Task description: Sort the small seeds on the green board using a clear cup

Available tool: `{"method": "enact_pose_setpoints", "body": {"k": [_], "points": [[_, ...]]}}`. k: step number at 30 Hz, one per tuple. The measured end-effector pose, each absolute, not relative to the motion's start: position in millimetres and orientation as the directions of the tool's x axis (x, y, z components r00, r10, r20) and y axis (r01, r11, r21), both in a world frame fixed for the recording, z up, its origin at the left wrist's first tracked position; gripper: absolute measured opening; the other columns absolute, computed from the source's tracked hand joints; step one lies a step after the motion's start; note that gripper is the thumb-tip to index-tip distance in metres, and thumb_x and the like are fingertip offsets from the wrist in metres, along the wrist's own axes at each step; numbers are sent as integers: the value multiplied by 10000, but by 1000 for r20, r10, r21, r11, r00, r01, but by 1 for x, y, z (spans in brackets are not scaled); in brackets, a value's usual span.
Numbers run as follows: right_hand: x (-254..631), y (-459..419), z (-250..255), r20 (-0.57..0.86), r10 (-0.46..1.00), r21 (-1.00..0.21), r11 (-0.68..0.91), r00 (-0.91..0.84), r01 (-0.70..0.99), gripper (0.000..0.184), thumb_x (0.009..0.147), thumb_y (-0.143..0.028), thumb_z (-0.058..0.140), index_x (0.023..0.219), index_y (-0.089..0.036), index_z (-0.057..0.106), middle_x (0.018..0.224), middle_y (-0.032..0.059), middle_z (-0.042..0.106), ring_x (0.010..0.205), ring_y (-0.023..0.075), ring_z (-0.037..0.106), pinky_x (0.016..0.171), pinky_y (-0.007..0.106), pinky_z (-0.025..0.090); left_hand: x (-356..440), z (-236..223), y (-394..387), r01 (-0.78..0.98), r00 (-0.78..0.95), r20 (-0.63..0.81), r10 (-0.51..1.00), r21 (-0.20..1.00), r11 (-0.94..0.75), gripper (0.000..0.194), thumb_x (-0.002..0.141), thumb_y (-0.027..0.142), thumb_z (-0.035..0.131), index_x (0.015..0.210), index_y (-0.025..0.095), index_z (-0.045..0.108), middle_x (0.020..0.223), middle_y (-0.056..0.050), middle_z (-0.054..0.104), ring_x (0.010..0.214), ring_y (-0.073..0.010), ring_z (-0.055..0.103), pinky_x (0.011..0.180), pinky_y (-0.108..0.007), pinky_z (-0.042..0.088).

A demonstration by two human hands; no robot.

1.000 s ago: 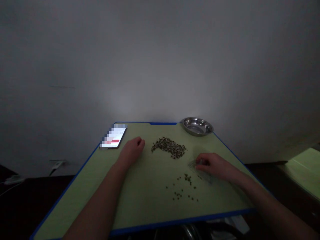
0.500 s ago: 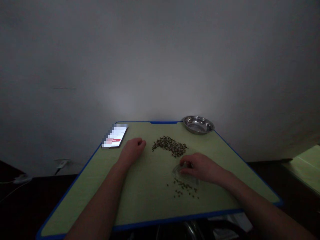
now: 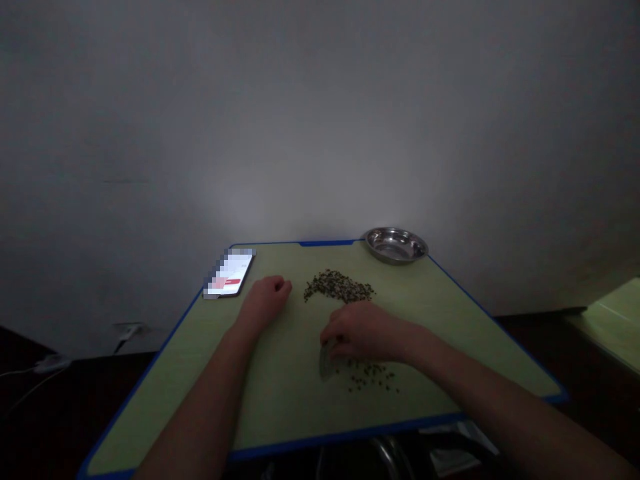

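My left hand (image 3: 266, 299) rests on the table in a loose fist, left of the main pile, with nothing visible in it. My right hand (image 3: 363, 331) is closed on a clear see-through piece (image 3: 326, 360), perhaps thin plastic; most of it is hidden under the hand. Just beyond that hand lies a pile of small dark grains (image 3: 337, 285), possibly seeds or peppercorns. A smaller scatter of the same grains (image 3: 373, 379) lies nearer me, partly beneath the right hand and wrist.
A shiny metal bowl (image 3: 397, 246) stands at the table's far right corner. On the far left lies a phone (image 3: 233, 273) with its screen lit. The light green table (image 3: 280, 407) has a blue rim and stands against a grey wall (image 3: 320, 133).
My right hand has moved left with the clear piece, which now stands more upright at the left of the near scatter. The left hand has stayed put.
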State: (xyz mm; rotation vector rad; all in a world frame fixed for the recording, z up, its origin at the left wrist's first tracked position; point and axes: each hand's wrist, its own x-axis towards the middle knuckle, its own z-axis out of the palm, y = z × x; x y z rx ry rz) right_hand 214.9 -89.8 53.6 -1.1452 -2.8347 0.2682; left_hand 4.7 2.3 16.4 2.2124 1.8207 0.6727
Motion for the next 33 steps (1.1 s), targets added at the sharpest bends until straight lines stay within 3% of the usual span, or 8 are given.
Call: {"method": "enact_pose_setpoints", "body": {"k": [11,16,21,33], "points": [[231,-102,54,-78,626,-249,742,-776,623,190,778,-319,645,947,-262,708,812,17,686,713,151,602,627,234,380,5,15,3,887,166,190,968,401,-230,294,760,329,395,504,185,385,500,19,384,508,-111,376,516,-270,205],[247,-99,47,-48,741,-320,624,-669,713,210,769,-320,653,957,-239,701,877,24,702,801,169,618,698,246,397,4,14,3,885,170,206,964,399,-242,294,757,324,394,499,183,374,504,20,379,500,-105,367,512,-268,199],[265,-97,37,-35,875,-357,441,-483,824,233,745,-333,664,954,-230,680,793,13,691,701,161,606,614,248,379,4,13,3,885,173,209,963,397,-245,290,757,323,389,503,184,383,502,19,378,500,-108,368,516,-272,201],[261,-122,23,-40,920,-486,323,-389,812,226,726,-326,682,912,-210,624,683,-20,636,592,119,554,534,223,333,4,14,1,875,170,215,962,417,-248,284,761,318,392,510,185,374,507,21,371,502,-107,353,514,-268,198]]}}
